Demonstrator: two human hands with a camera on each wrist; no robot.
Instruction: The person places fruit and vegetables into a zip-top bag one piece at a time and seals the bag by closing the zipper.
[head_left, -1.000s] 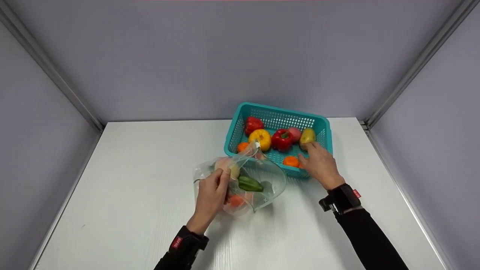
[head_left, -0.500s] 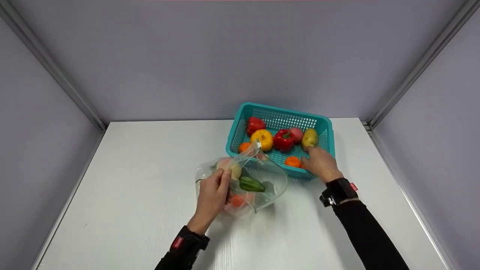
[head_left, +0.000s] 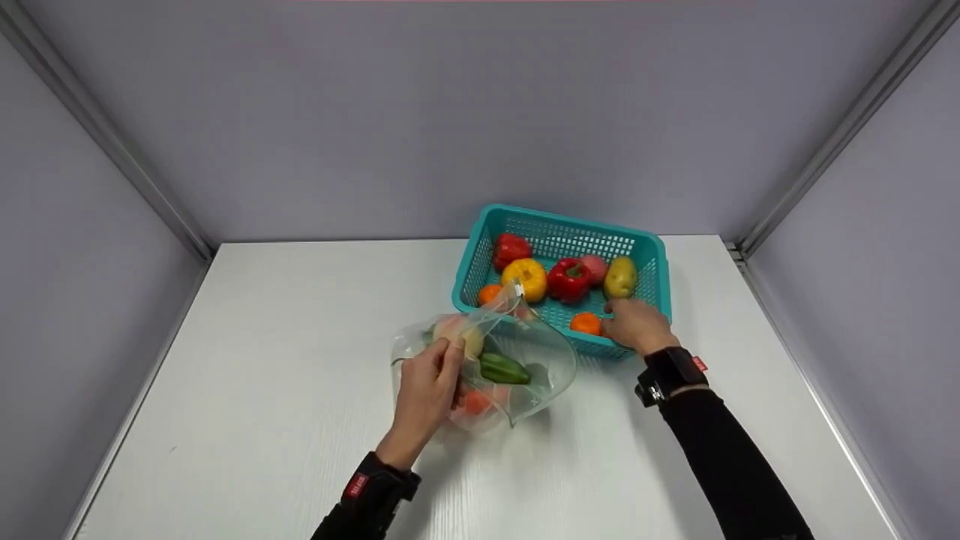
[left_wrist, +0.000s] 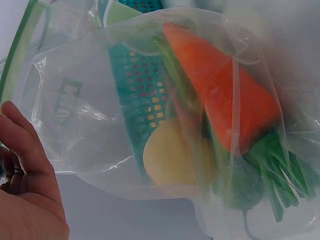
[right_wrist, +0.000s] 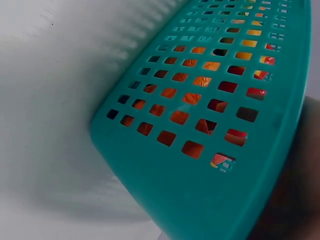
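My left hand (head_left: pixel 427 390) pinches the edge of a clear zip bag (head_left: pixel 551 352) between thumb and fingers. Through its film show a green cucumber-like vegetable (head_left: pixel 502 368), a carrot (left_wrist: pixel 220 85) with green tops and a round yellowish item (left_wrist: pixel 172 155). Just behind the bag stands a teal plastic basket (head_left: pixel 660 262). Into its front right corner reaches my right hand (head_left: pixel 637 324), beside an orange fruit (head_left: pixel 585 323) and below a yellow-green mango-like fruit (head_left: pixel 620 277). Its fingertips are mostly hidden, so whether they grip anything cannot be seen.
Also in the basket lie a yellow bell pepper (head_left: pixel 525 279), two red bell peppers, one at the front (head_left: pixel 569 280), a pinkish round fruit (head_left: pixel 594 268) and another orange fruit (head_left: pixel 490 293). Grey panels (head_left: pixel 465 120) enclose the white table (head_left: pixel 300 337) at back and sides.
My right hand has moved down from the mango-like fruit, deeper into the basket's front right corner, covering an orange patch seen there earlier. My left hand and the bag stay nearly still.
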